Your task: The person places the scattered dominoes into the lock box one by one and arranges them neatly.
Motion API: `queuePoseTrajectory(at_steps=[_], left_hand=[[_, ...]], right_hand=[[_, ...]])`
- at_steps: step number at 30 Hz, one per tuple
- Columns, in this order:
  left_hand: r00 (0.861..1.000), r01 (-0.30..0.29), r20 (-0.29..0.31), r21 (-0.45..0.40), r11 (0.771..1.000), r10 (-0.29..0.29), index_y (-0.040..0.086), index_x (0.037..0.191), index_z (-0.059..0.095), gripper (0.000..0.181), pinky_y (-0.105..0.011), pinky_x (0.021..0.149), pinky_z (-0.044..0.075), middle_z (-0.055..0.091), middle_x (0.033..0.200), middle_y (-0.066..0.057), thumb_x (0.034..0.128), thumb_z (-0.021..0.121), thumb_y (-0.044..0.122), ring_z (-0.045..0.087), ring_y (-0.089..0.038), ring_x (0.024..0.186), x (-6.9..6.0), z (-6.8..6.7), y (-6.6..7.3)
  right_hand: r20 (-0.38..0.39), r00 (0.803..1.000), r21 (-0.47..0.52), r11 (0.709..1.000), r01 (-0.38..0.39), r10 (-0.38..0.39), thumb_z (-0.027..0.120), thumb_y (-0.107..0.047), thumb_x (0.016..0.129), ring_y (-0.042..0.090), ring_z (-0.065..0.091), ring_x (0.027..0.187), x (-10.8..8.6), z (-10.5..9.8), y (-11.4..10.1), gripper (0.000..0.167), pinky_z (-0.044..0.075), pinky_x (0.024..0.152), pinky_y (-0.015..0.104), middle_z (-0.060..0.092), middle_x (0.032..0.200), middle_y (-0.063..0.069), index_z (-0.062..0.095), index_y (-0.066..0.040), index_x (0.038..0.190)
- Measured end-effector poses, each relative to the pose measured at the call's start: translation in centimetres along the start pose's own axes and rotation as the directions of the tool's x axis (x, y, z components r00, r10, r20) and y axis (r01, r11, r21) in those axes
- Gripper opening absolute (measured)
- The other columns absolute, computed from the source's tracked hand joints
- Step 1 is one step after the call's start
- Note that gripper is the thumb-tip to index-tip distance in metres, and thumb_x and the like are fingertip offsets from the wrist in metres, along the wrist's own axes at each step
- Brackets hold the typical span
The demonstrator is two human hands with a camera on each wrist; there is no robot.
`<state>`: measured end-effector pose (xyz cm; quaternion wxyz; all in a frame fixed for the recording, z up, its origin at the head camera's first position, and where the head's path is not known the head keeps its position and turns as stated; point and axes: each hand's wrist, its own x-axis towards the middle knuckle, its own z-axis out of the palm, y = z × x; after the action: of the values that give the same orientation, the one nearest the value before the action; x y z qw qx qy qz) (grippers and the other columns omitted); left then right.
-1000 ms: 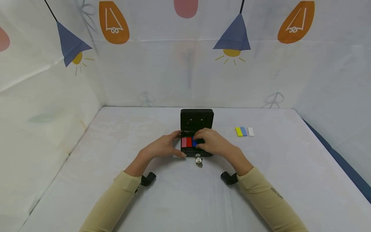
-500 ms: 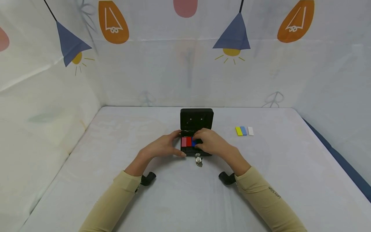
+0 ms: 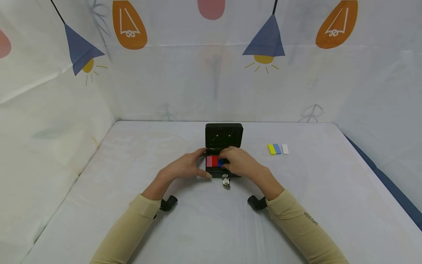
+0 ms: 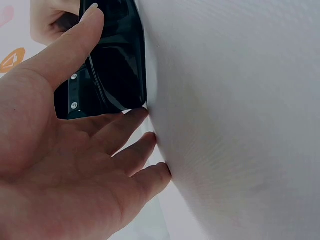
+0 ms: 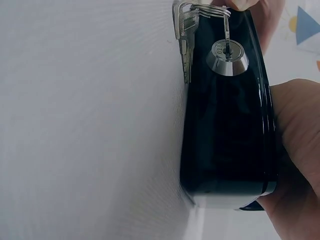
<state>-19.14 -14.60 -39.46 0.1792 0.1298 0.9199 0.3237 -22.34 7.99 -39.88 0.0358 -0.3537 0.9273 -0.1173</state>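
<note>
A small black lockable cash box [image 3: 224,135] stands on the table with its lid raised. Along its left side, my left hand [image 3: 183,168] holds it, thumb at the front corner and fingers at the side and back. My right hand [image 3: 244,162] reaches into the box and pinches a blue block [image 3: 220,162], mostly covered by the fingers. Left of that block, a pink block [image 3: 209,161] and a red block [image 3: 215,161] lie side by side in the box. From the front lock [image 5: 228,56] hangs a ring of keys [image 5: 187,42]. The right fingertips are hidden in the right wrist view.
On the table [image 3: 211,227] to the right lie a yellow block [image 3: 271,149] and a light blue block [image 3: 277,149] touching, with a white block [image 3: 285,149] slightly apart. White sheeting with printed lamps surrounds the table's back and sides.
My right hand has shifted slightly left inside the box, with the blue block closer to the red one. The left hand and the box stay where they were.
</note>
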Motion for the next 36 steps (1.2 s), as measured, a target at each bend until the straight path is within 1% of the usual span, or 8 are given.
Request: queuePoseTrajectory(at_steps=[4, 9, 17, 22, 26, 30, 34, 36], left_hand=[[1.000, 0.008, 0.004, -0.003, 1.000, -0.008, 0.019, 0.159, 0.024, 0.105, -0.050, 0.116, 0.036, 0.039, 0.160, -0.005, 0.0764, 0.083, 0.047, 0.039, -0.026, 0.146, 0.0, 0.0, 0.2], [1.000, 0.004, 0.001, 0.009, 1.000, -0.004, 0.018, 0.158, 0.025, 0.105, -0.050, 0.116, 0.037, 0.040, 0.159, -0.005, 0.0762, 0.083, 0.048, 0.040, -0.026, 0.145, 0.1, 0.1, 0.2], [1.000, 0.003, -0.006, 0.013, 1.000, -0.003, 0.019, 0.158, 0.024, 0.104, -0.049, 0.116, 0.037, 0.039, 0.160, -0.005, 0.0768, 0.083, 0.045, 0.040, -0.026, 0.145, 0.2, 0.1, 0.2], [1.000, 0.008, -0.006, 0.008, 1.000, -0.008, 0.018, 0.159, 0.023, 0.105, -0.050, 0.117, 0.035, 0.037, 0.160, -0.005, 0.0769, 0.083, 0.045, 0.037, -0.027, 0.146, 0.1, 0.0, 0.3], [1.000, 0.013, -0.005, 0.014, 1.000, -0.013, 0.018, 0.159, 0.023, 0.106, -0.051, 0.118, 0.034, 0.036, 0.161, -0.006, 0.0768, 0.083, 0.046, 0.036, -0.028, 0.148, -0.1, -0.1, 0.2], [1.000, 0.008, -0.004, 0.012, 1.000, -0.008, 0.018, 0.159, 0.023, 0.106, -0.052, 0.118, 0.033, 0.035, 0.161, -0.006, 0.0766, 0.083, 0.047, 0.035, -0.028, 0.148, 0.0, -0.1, 0.0], [1.000, 0.010, 0.001, 0.007, 1.000, -0.010, 0.017, 0.159, 0.023, 0.106, -0.053, 0.118, 0.032, 0.035, 0.161, -0.007, 0.0767, 0.083, 0.047, 0.034, -0.029, 0.148, 0.1, 0.1, -0.1], [1.000, 0.008, 0.000, 0.005, 1.000, -0.008, 0.017, 0.159, 0.023, 0.106, -0.053, 0.118, 0.033, 0.035, 0.161, -0.007, 0.0767, 0.083, 0.047, 0.035, -0.029, 0.148, 0.1, 0.1, -0.1]], right_hand=[[0.001, 1.000, 0.006, 1.000, 0.009, -0.009, 0.071, -0.020, 0.092, 0.026, 0.060, 0.122, -0.3, -0.3, 0.1, 0.030, 0.050, 0.105, 0.043, 0.067, 0.130, 0.008, 0.071, -0.009, 0.120], [0.000, 1.000, 0.037, 0.999, 0.001, -0.001, 0.071, -0.019, 0.092, 0.026, 0.060, 0.123, -1.0, -1.1, 0.6, 0.030, 0.049, 0.106, 0.044, 0.066, 0.130, 0.008, 0.071, -0.009, 0.120], [0.000, 0.999, 0.077, 0.996, -0.040, 0.040, 0.071, -0.018, 0.092, 0.028, 0.061, 0.123, -1.9, -2.9, 1.6, 0.030, 0.049, 0.105, 0.046, 0.066, 0.130, 0.008, 0.070, -0.010, 0.121], [-0.029, 0.995, 0.130, 0.987, -0.092, 0.097, 0.069, -0.016, 0.093, 0.030, 0.061, 0.123, -2.5, -4.1, 2.3, 0.030, 0.049, 0.105, 0.049, 0.068, 0.128, 0.009, 0.069, -0.008, 0.123], [-0.075, 0.991, 0.154, 0.983, -0.095, 0.108, 0.068, -0.011, 0.093, 0.033, 0.060, 0.125, -2.9, -4.9, 3.3, 0.030, 0.048, 0.105, 0.051, 0.068, 0.128, 0.012, 0.069, -0.005, 0.122], [-0.112, 0.987, 0.131, 0.986, -0.104, 0.119, 0.067, -0.007, 0.092, 0.036, 0.060, 0.123, -3.4, -5.5, 4.4, 0.029, 0.048, 0.104, 0.052, 0.069, 0.125, 0.016, 0.069, -0.001, 0.120], [-0.116, 0.981, 0.104, 0.984, -0.143, 0.155, 0.066, -0.006, 0.092, 0.038, 0.059, 0.124, -3.9, -5.4, 5.6, 0.029, 0.047, 0.105, 0.053, 0.069, 0.124, 0.017, 0.069, 0.001, 0.120], [-0.110, 0.979, 0.108, 0.981, -0.162, 0.174, 0.066, -0.006, 0.092, 0.038, 0.058, 0.126, -4.1, -5.2, 6.2, 0.030, 0.046, 0.106, 0.054, 0.069, 0.125, 0.017, 0.069, 0.000, 0.121]])
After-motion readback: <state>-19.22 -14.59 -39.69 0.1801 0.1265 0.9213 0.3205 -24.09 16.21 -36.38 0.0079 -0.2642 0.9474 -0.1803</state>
